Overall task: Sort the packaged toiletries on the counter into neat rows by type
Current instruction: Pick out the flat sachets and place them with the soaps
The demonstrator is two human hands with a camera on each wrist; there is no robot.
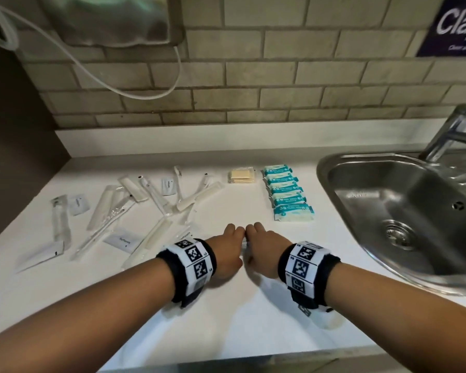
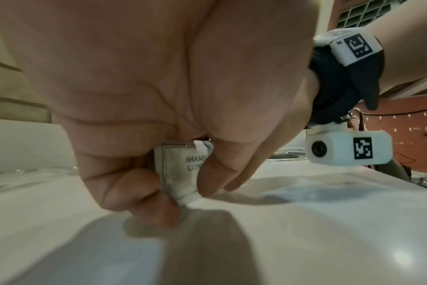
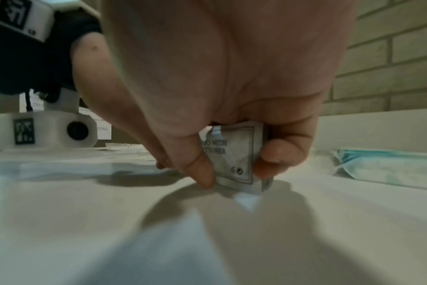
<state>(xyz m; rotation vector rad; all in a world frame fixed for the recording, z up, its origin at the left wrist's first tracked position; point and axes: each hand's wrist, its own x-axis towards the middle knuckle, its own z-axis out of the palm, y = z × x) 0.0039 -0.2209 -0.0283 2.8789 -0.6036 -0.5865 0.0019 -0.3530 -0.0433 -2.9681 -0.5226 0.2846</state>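
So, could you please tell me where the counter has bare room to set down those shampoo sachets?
Bare counter lies in front of both hands, toward its near edge, and between the yellow packets and the hands. The blue packets border that strip on the right. Left is crowded with scattered toothbrush and sachet packs.

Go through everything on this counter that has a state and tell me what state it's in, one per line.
Left hand: pinching the sachets.
Right hand: pinching the same sachets.
Small white shampoo-with-conditioner sachets: gripped upright, lower edge on the white counter.
Teal-and-white wipe packets: lined up in a row.
Clear-wrapped toothbrushes and combs: scattered, unsorted.
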